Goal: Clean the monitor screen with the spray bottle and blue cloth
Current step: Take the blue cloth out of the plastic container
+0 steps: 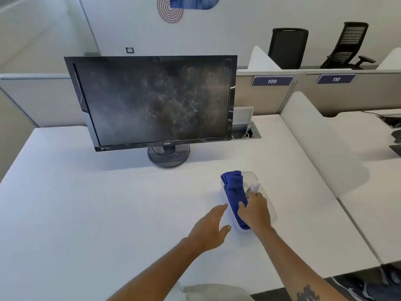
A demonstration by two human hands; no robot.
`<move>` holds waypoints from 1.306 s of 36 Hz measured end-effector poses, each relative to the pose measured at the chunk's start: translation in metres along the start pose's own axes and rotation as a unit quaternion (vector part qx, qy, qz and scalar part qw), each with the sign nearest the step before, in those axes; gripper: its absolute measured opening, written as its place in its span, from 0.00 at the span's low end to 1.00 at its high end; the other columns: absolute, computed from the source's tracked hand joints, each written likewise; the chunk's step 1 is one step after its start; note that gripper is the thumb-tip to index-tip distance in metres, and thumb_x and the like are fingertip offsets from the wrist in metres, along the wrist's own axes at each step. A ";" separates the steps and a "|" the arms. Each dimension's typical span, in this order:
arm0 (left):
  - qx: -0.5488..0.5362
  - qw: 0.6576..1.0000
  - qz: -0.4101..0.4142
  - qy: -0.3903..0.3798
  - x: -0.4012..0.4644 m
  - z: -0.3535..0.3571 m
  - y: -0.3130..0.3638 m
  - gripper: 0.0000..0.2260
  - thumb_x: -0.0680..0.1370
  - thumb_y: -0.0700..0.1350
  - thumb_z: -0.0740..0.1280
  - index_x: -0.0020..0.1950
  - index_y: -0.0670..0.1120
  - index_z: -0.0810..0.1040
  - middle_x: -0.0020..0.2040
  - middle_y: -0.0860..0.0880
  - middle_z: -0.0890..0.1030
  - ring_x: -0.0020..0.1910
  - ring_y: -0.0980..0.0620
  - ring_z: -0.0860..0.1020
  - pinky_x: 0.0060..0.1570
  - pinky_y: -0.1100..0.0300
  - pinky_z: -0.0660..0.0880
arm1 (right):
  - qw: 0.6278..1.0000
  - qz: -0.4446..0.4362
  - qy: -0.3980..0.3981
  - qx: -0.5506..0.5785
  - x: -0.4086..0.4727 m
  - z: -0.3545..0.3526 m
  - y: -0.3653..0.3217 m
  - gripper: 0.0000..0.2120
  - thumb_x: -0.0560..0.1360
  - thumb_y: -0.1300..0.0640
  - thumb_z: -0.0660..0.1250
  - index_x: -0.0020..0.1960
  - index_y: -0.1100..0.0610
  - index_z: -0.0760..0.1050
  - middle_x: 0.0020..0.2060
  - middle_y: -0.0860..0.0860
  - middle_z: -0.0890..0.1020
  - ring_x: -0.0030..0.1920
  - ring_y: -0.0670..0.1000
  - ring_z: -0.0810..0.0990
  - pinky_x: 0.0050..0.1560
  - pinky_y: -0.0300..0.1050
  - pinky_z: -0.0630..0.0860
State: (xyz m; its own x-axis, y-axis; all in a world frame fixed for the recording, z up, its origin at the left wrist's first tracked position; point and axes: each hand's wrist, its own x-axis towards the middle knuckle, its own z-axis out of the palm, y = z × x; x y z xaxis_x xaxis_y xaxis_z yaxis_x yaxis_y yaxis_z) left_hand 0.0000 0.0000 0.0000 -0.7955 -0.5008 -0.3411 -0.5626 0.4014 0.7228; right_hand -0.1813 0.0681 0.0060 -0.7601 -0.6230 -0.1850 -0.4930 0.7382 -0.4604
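Note:
A black monitor [152,101] stands on the white desk [97,203], its dark screen covered in dusty smears. In front of it to the right lies a clear plastic tray [265,203] holding a folded blue cloth [233,185] and a small clear spray bottle [253,187]. My right hand [255,210] reaches into the tray, fingers over the cloth's near end and touching the bottle's base; whether it grips either is unclear. My left hand [209,227] hovers open just left of the tray, fingers spread.
A cable port [245,132] is recessed in the desk behind the monitor's right side. White dividers [308,131] separate the neighbouring desks on the right. Two black office chairs [288,47] stand beyond the partitions labelled 109 and 110.

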 end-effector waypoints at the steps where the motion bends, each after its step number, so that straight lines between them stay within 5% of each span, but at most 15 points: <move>1: 0.002 1.000 0.019 -0.006 0.001 0.002 0.002 0.33 0.87 0.55 0.65 0.89 0.53 0.54 0.89 0.53 0.60 0.85 0.50 0.66 0.84 0.52 0.65 | 0.999 0.018 -0.028 -0.013 0.002 0.000 0.002 0.23 0.82 0.52 0.70 0.74 0.58 0.71 0.63 0.57 0.78 0.67 0.59 0.76 0.61 0.53 0.79; 12: 0.065 0.996 0.036 -0.049 0.006 0.011 0.012 0.33 0.88 0.52 0.64 0.90 0.52 0.52 0.91 0.53 0.51 0.88 0.49 0.59 0.86 0.51 0.61 | 0.985 0.112 -0.124 -0.050 0.008 0.002 0.005 0.23 0.80 0.46 0.71 0.69 0.57 0.71 0.61 0.54 0.82 0.63 0.58 0.82 0.63 0.55 0.80; 17: 0.068 0.995 0.031 -0.060 0.007 0.010 0.011 0.34 0.88 0.52 0.64 0.90 0.53 0.50 0.91 0.54 0.50 0.87 0.47 0.62 0.84 0.50 0.64 | 0.982 0.134 -0.133 -0.024 0.013 0.001 0.004 0.13 0.76 0.55 0.71 0.58 0.57 0.75 0.51 0.54 0.84 0.53 0.58 0.83 0.57 0.52 0.81; 21: 0.068 0.995 0.027 -0.067 0.007 0.010 0.009 0.34 0.88 0.52 0.64 0.90 0.54 0.50 0.91 0.54 0.52 0.87 0.47 0.62 0.84 0.50 0.64 | 0.979 0.145 -0.136 0.045 0.014 -0.002 0.005 0.06 0.73 0.62 0.66 0.50 0.58 0.75 0.42 0.55 0.82 0.40 0.54 0.79 0.42 0.47 0.76; 27: 0.026 0.998 0.005 -0.060 0.005 0.015 -0.001 0.34 0.88 0.54 0.64 0.90 0.56 0.51 0.89 0.52 0.61 0.84 0.49 0.67 0.83 0.51 0.65 | 0.977 0.148 -0.128 0.088 0.007 -0.018 -0.001 0.03 0.73 0.62 0.66 0.46 0.57 0.73 0.38 0.53 0.78 0.37 0.53 0.76 0.37 0.45 0.72; 32: -0.111 0.992 -0.061 0.020 0.003 0.019 -0.002 0.29 0.86 0.52 0.68 0.86 0.52 0.64 0.77 0.51 0.78 0.68 0.54 0.81 0.67 0.63 0.76 | 0.972 0.137 -0.124 0.143 0.000 -0.040 -0.009 0.03 0.73 0.62 0.65 0.42 0.57 0.71 0.36 0.53 0.75 0.37 0.55 0.73 0.38 0.47 0.69; 35: -0.222 0.966 -0.131 0.034 0.001 0.014 0.001 0.20 0.86 0.53 0.68 0.77 0.50 0.77 0.64 0.52 0.85 0.58 0.54 0.84 0.55 0.67 0.79 | 0.967 0.125 -0.127 0.183 -0.004 -0.053 -0.016 0.03 0.73 0.63 0.66 0.46 0.61 0.74 0.39 0.55 0.77 0.40 0.56 0.76 0.41 0.48 0.72; 39: -0.353 0.920 -0.172 0.000 -0.005 0.000 0.005 0.21 0.87 0.64 0.61 0.66 0.50 0.83 0.57 0.52 0.90 0.56 0.52 0.88 0.63 0.52 0.82 | 0.954 0.107 -0.143 0.242 -0.012 -0.070 -0.036 0.03 0.78 0.62 0.66 0.49 0.59 0.78 0.43 0.55 0.82 0.41 0.53 0.81 0.40 0.45 0.76; 44: -0.564 0.810 -0.156 -0.034 -0.009 -0.017 0.009 0.34 0.86 0.70 0.51 0.73 0.48 0.81 0.64 0.41 0.88 0.64 0.40 0.87 0.70 0.42 0.79 | 0.920 0.092 -0.191 0.329 -0.025 -0.081 -0.065 0.09 0.81 0.61 0.65 0.59 0.58 0.81 0.54 0.58 0.87 0.56 0.60 0.87 0.61 0.62 0.84; 47: -0.649 0.748 -0.138 -0.007 -0.011 -0.031 0.006 0.38 0.85 0.73 0.50 0.75 0.46 0.82 0.71 0.38 0.84 0.69 0.35 0.84 0.70 0.40 0.79 | 0.901 0.078 -0.219 0.367 -0.035 -0.078 -0.081 0.09 0.83 0.62 0.65 0.60 0.59 0.81 0.56 0.59 0.88 0.58 0.61 0.87 0.64 0.64 0.83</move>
State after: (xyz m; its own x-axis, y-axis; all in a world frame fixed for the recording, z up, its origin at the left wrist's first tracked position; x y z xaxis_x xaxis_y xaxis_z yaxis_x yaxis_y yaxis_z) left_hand 0.0121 -0.0156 0.0270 -0.6973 -0.4149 -0.5845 -0.0203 -0.8037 0.5947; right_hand -0.1483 0.0502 0.1175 -0.4774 -0.6869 -0.5480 0.1412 0.5555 -0.8194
